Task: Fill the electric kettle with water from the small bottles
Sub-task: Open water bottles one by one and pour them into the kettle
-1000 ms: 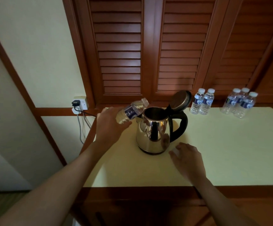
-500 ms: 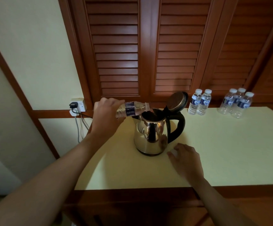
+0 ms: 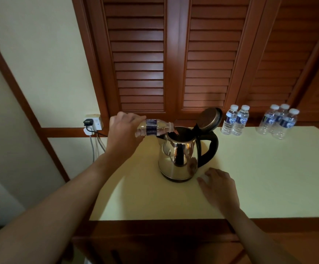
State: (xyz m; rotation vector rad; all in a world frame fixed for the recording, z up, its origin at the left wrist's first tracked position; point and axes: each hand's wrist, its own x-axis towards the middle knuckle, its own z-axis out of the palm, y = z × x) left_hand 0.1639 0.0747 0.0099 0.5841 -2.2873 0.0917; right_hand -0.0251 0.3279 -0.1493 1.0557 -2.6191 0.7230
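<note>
Polished steel electric kettle [image 3: 177,155], lid hinged open, stands mid-counter on the pale yellow counter [image 3: 269,168]. Small clear plastic bottle [image 3: 154,127] lies near horizontal, mouth over the kettle opening, gripped by the left hand [image 3: 124,130]. Right hand [image 3: 218,184] rests flat and empty beside the base. Recommended: tilt gradually, keeping the neck centred over the opening. Five capped bottles [image 3: 235,121] stand behind.
</note>
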